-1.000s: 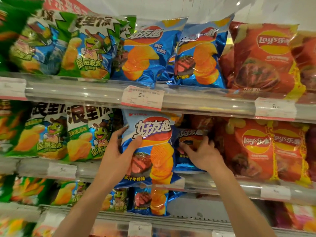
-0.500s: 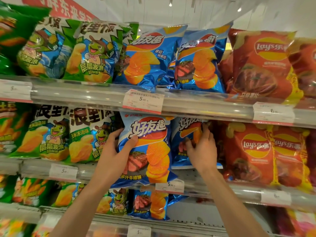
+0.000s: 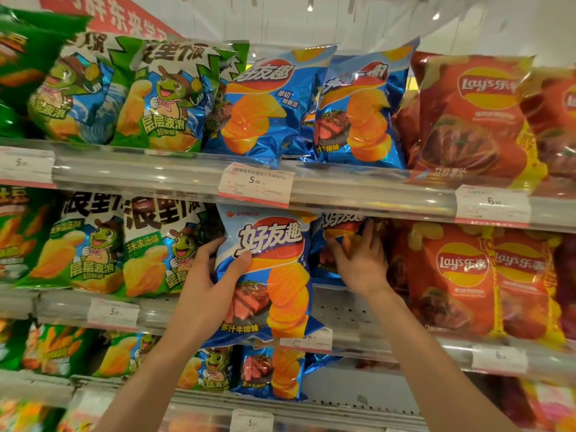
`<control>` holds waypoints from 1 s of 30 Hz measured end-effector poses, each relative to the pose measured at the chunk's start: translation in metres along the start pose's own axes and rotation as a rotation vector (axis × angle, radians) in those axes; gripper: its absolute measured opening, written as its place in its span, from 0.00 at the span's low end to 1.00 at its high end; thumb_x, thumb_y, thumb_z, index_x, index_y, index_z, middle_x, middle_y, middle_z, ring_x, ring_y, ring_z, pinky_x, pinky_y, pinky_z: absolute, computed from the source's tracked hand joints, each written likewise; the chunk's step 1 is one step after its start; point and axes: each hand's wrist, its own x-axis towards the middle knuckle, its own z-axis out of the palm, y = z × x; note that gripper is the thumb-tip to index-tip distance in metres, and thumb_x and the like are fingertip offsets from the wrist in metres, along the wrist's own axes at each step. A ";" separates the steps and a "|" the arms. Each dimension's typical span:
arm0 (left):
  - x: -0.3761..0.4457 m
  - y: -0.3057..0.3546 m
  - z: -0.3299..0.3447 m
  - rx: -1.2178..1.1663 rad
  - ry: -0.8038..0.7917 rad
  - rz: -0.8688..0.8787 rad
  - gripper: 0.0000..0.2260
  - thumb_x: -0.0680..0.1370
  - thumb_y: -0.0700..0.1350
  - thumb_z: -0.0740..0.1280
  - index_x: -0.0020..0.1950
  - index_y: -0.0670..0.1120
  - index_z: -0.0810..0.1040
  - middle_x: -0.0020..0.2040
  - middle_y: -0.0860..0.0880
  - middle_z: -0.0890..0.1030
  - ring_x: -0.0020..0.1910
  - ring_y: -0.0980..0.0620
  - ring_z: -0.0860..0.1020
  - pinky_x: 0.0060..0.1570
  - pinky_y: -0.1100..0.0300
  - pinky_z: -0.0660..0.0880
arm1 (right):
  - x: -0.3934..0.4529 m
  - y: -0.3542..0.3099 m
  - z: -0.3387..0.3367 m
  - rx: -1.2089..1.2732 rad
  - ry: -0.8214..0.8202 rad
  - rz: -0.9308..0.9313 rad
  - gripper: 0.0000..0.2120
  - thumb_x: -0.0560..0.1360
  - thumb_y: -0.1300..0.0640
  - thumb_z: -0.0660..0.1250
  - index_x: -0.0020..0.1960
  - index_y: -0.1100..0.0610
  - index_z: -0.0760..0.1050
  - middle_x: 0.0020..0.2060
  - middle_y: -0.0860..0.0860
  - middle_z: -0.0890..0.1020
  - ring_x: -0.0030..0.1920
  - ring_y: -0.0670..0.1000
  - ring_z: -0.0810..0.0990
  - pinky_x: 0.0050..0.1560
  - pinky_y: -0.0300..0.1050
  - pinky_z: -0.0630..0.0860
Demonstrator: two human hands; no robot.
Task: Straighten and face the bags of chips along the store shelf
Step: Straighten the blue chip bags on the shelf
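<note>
Facing step: the middle shelf [image 3: 374,325] is being put in order in the blue section, and I judge the task is somewhere in its middle, because the rows on both sides look already tidy.
Shelves: three levels are visible, each full of chip bags standing upright, green bags [image 3: 93,244] on the left, blue in the centre, red bags [image 3: 458,275] on the right.
Middle shelf content: between the green and red groups there is a gap with bare perforated shelf floor, and only two blue bags are here.
Front blue bag [image 3: 271,275]: it stands upright with its long axis vertical, the face turned to the camera, and its bottom edge hangs over the shelf lip and covers part of a price tag [image 3: 307,339].
Back blue bag [image 3: 336,235]: it sits deeper, to the right of the front one and just beside the red bags, half hidden.
Left hand [image 3: 215,275]: it grips the left edge of the front blue bag, thumb on the face and fingers behind.
Right hand [image 3: 361,263]: fingers are spread and curled on the back blue bag; it seems to hold it, and it is the nearer hand to this bag.
Key relation: the back bag lies behind and to the right of the front one, so the next move probably needs it pulled forward into the gap.
Risk: the front bag may slip off the lip if released.
</note>
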 end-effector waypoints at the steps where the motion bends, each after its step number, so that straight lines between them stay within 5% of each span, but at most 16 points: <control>1: -0.001 0.000 0.001 -0.002 -0.006 0.007 0.24 0.72 0.61 0.67 0.67 0.62 0.67 0.63 0.56 0.77 0.51 0.59 0.82 0.40 0.65 0.81 | -0.005 0.000 -0.008 0.078 0.038 -0.020 0.43 0.76 0.34 0.62 0.80 0.56 0.50 0.75 0.61 0.63 0.74 0.62 0.62 0.73 0.62 0.61; 4: -0.006 -0.006 0.012 0.020 -0.040 0.026 0.23 0.73 0.61 0.68 0.66 0.65 0.65 0.60 0.59 0.78 0.49 0.62 0.83 0.47 0.61 0.82 | -0.033 0.000 -0.039 0.348 0.022 -0.074 0.29 0.76 0.32 0.61 0.68 0.50 0.71 0.60 0.55 0.79 0.60 0.52 0.77 0.62 0.58 0.75; 7: -0.013 -0.009 0.038 0.082 -0.109 0.051 0.22 0.77 0.58 0.67 0.68 0.65 0.63 0.50 0.76 0.74 0.45 0.80 0.75 0.48 0.75 0.75 | -0.082 -0.014 -0.065 0.611 -0.207 -0.032 0.27 0.73 0.33 0.62 0.68 0.44 0.73 0.58 0.41 0.81 0.59 0.39 0.79 0.60 0.42 0.75; 9: -0.013 -0.009 0.059 0.111 -0.140 0.065 0.23 0.78 0.56 0.67 0.70 0.63 0.63 0.52 0.77 0.69 0.45 0.86 0.68 0.45 0.82 0.69 | -0.099 -0.018 -0.066 0.729 -0.280 -0.017 0.25 0.71 0.33 0.65 0.65 0.39 0.73 0.57 0.39 0.82 0.57 0.38 0.80 0.57 0.41 0.76; 13: -0.005 -0.003 0.079 0.180 -0.183 0.129 0.26 0.77 0.60 0.67 0.73 0.60 0.66 0.58 0.68 0.74 0.56 0.72 0.75 0.57 0.71 0.73 | -0.084 -0.006 -0.057 0.745 -0.083 0.089 0.13 0.74 0.43 0.71 0.57 0.43 0.76 0.50 0.46 0.85 0.50 0.43 0.84 0.54 0.49 0.81; 15: 0.003 -0.007 0.073 0.255 -0.164 0.178 0.25 0.77 0.62 0.66 0.72 0.59 0.68 0.62 0.59 0.78 0.56 0.63 0.79 0.58 0.56 0.78 | -0.070 0.000 -0.058 0.732 -0.033 0.104 0.17 0.75 0.41 0.70 0.61 0.46 0.76 0.53 0.47 0.85 0.52 0.45 0.84 0.57 0.51 0.80; 19: 0.011 -0.022 0.051 0.517 -0.002 0.455 0.19 0.79 0.57 0.62 0.69 0.55 0.73 0.60 0.51 0.77 0.56 0.49 0.77 0.54 0.47 0.77 | -0.050 -0.001 -0.049 0.646 0.021 0.034 0.22 0.80 0.46 0.65 0.71 0.52 0.70 0.61 0.47 0.81 0.60 0.45 0.79 0.60 0.40 0.74; 21: 0.015 -0.032 0.043 0.681 0.089 0.558 0.21 0.78 0.55 0.61 0.68 0.49 0.76 0.63 0.46 0.76 0.61 0.43 0.73 0.57 0.42 0.74 | -0.048 -0.007 -0.038 0.549 0.017 0.000 0.26 0.81 0.43 0.62 0.75 0.51 0.65 0.64 0.47 0.78 0.64 0.46 0.76 0.65 0.42 0.72; 24: 0.019 -0.053 0.036 0.809 0.085 0.553 0.23 0.78 0.57 0.61 0.68 0.46 0.77 0.70 0.43 0.72 0.67 0.39 0.69 0.60 0.39 0.72 | -0.056 -0.009 -0.030 0.411 0.098 -0.036 0.34 0.80 0.36 0.58 0.79 0.51 0.57 0.73 0.51 0.70 0.72 0.50 0.68 0.73 0.52 0.67; 30: 0.019 -0.070 0.030 0.833 0.016 0.549 0.26 0.79 0.59 0.59 0.73 0.48 0.73 0.77 0.45 0.65 0.76 0.42 0.63 0.69 0.42 0.66 | -0.086 -0.006 -0.020 0.302 0.002 -0.053 0.45 0.72 0.28 0.62 0.80 0.43 0.45 0.70 0.47 0.72 0.66 0.47 0.74 0.64 0.44 0.72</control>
